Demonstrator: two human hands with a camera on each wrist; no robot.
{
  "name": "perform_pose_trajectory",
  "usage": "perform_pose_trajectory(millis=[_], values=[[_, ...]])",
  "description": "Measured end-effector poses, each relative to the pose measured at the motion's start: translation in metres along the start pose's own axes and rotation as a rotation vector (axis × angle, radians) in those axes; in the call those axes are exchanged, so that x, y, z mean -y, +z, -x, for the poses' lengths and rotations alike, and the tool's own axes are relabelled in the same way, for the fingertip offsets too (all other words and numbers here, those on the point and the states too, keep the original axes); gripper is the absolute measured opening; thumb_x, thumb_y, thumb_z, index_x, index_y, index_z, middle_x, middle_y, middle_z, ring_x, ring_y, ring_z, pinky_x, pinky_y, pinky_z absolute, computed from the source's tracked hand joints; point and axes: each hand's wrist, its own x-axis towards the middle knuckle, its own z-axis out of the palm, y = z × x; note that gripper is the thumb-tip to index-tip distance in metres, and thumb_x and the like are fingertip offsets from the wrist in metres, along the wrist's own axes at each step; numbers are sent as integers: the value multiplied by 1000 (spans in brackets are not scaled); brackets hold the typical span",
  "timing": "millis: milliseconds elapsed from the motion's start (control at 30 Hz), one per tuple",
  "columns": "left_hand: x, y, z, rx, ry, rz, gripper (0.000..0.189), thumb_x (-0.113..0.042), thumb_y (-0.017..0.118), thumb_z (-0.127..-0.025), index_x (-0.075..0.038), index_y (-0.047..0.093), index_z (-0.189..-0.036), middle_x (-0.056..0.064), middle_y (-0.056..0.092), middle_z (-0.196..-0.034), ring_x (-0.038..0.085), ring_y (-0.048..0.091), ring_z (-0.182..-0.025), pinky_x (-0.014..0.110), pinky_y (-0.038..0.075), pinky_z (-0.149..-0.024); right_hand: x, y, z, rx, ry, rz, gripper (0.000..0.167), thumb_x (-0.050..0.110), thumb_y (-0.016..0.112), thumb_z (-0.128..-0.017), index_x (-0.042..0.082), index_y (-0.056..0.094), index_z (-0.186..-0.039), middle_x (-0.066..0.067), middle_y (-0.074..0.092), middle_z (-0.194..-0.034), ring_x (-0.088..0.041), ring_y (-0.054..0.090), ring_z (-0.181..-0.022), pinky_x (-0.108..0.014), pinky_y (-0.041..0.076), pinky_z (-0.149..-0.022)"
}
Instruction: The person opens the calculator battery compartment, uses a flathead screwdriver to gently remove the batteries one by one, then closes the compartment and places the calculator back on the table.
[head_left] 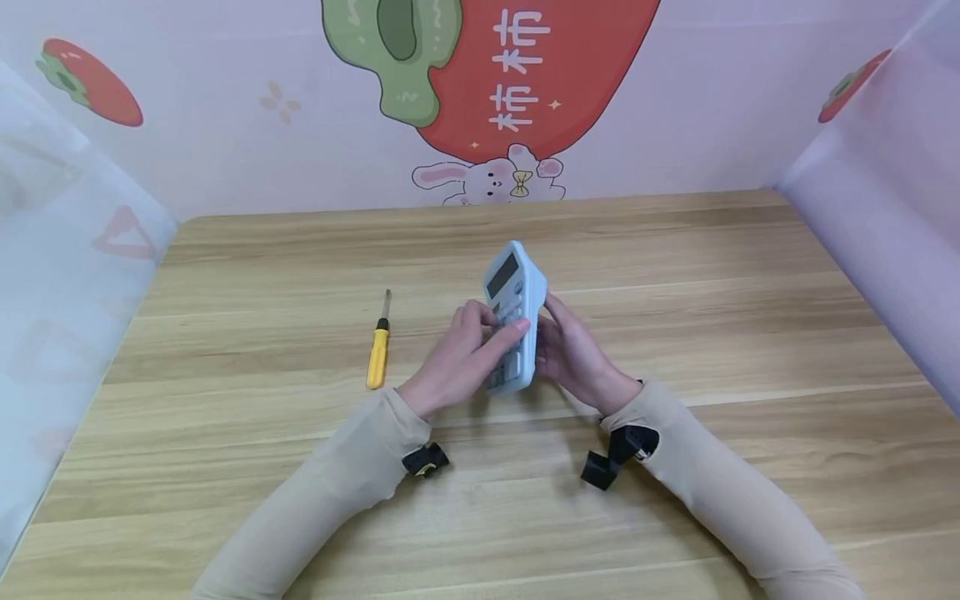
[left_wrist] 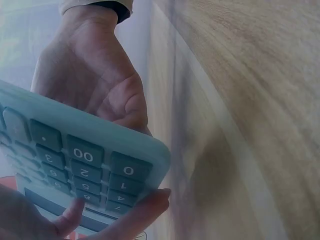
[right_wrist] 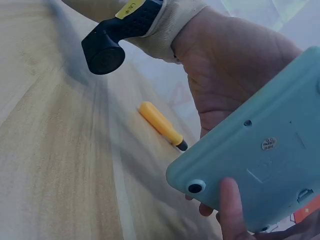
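Note:
A light blue calculator (head_left: 517, 321) is held up above the table, tilted, its display at the far end. My left hand (head_left: 465, 358) holds it from the keypad side; the thumb lies across the keys to the edge and the fingers are at the left side. In the left wrist view the white-numbered keys (left_wrist: 85, 155) show beside the left fingers (left_wrist: 142, 217). My right hand (head_left: 573, 354) grips it from behind. The right wrist view shows its back (right_wrist: 265, 150), with a round sticker, a screw hole and dark-centred feet; a right finger (right_wrist: 231, 205) presses there.
A yellow-handled screwdriver (head_left: 378, 350) lies on the wooden table (head_left: 225, 467) to the left of the hands, shaft pointing away. A printed cloth (head_left: 247, 125) hangs along the back edge and sides. Small black cameras (head_left: 425, 460) are strapped at both wrists.

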Motion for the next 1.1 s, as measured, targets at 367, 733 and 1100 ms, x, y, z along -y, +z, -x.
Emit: perform_pose_trajectory(millis=[367,733,1100], values=[[-5,0,0,18,-27,110,49,-48,28,-99,-7,40,-124,12,52,-117,23,54,-102,36,45,-86,2,0,0,-41,20,90,93,69,17,-93,-7,24,-146,-23,46,-129,-23,52,-104,-29,47,-84],[-6,-5,4,47,78,170,46,-31,16,-101,-1,38,-128,19,57,-121,28,59,-107,41,51,-90,2,-1,-1,-106,58,74,84,63,26,-96,-8,30,-140,-18,47,-119,-21,51,-100,-31,46,-89],[-6,9,7,-222,221,39,37,-17,18,-104,1,50,-107,6,48,-69,21,55,-67,32,48,-62,2,17,-2,-182,19,90,67,57,25,-99,2,43,-132,-3,46,-112,-14,48,-100,-27,39,-89]])
